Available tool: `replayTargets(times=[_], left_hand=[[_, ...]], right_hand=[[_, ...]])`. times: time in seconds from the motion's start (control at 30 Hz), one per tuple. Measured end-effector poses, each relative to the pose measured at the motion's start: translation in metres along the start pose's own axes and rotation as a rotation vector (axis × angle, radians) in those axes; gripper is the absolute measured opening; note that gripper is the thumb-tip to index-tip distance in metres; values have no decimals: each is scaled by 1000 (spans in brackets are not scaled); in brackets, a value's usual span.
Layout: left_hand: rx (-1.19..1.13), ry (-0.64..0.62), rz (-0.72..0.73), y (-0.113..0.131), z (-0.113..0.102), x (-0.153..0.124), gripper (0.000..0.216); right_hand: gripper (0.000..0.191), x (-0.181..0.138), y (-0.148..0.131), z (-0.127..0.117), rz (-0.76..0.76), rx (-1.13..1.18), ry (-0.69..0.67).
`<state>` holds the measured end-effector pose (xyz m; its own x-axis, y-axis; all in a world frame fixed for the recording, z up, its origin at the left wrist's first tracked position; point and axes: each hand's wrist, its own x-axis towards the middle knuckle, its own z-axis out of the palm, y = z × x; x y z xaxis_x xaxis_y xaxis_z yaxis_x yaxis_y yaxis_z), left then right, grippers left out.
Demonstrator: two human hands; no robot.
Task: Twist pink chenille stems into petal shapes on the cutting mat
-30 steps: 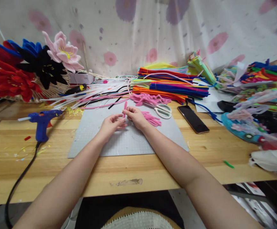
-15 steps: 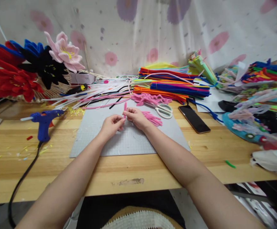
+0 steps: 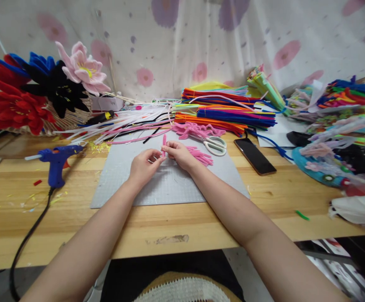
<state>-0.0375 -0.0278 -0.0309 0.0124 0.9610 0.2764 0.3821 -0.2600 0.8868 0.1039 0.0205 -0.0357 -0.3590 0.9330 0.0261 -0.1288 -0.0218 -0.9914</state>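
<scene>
Between both hands, a short pink pipe cleaner piece (image 3: 164, 140) stands upright above the grey cutting mat (image 3: 116, 180). My left hand (image 3: 144, 166) pinches its lower end with thumb and fingertips. Higher up on the same piece, my right hand (image 3: 178, 153) closes thumb and forefinger around it. Just beyond my right hand lies a pile of cut pink pipe cleaner pieces (image 3: 202, 157). White-handled scissors (image 3: 216, 145) rest behind that pile, their blades partly hidden by curly pink pipe cleaners (image 3: 191, 130).
A blue glue gun (image 3: 56, 165) with a black cord stands at left, near fuzzy flowers (image 3: 83, 69). Bundles of coloured pipe cleaners (image 3: 229, 118) line the back. A phone (image 3: 254, 156) lies right of the mat, and a cluttered heap (image 3: 322, 165) fills the far right.
The left hand's fingers have shifted slightly on the pink piece. The right hand keeps its pinch. The whole view has moved a little.
</scene>
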Motion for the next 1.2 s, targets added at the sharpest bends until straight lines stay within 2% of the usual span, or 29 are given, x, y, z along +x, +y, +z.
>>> replayTargets(times=[0.23, 0.5, 0.67, 0.83, 0.93, 1.07, 1.2], left_hand=[[-60, 48, -8, -1, -2, 2, 19], [-530, 96, -333, -2, 9, 7, 23], [-674, -27, -524, 5, 12, 11, 20], [-726, -34, -495, 11, 16, 9, 22], [-741, -39, -463, 12, 17, 5, 22], [-789, -37, -531, 12, 13, 3, 17], [-831, -61, -592, 13, 9, 4, 13]], right_hand=[[39, -3, -1, 2, 17, 3, -46], [43, -1, 4, 9, 39, 172, -47], [40, 0, 5, 14, 43, 258, -10], [41, 1, 5, 15, 42, 293, 49], [42, 0, 3, 13, 29, 276, 30], [39, -3, 0, 10, 18, 205, -30], [37, -7, 0, 8, 26, 232, -50]])
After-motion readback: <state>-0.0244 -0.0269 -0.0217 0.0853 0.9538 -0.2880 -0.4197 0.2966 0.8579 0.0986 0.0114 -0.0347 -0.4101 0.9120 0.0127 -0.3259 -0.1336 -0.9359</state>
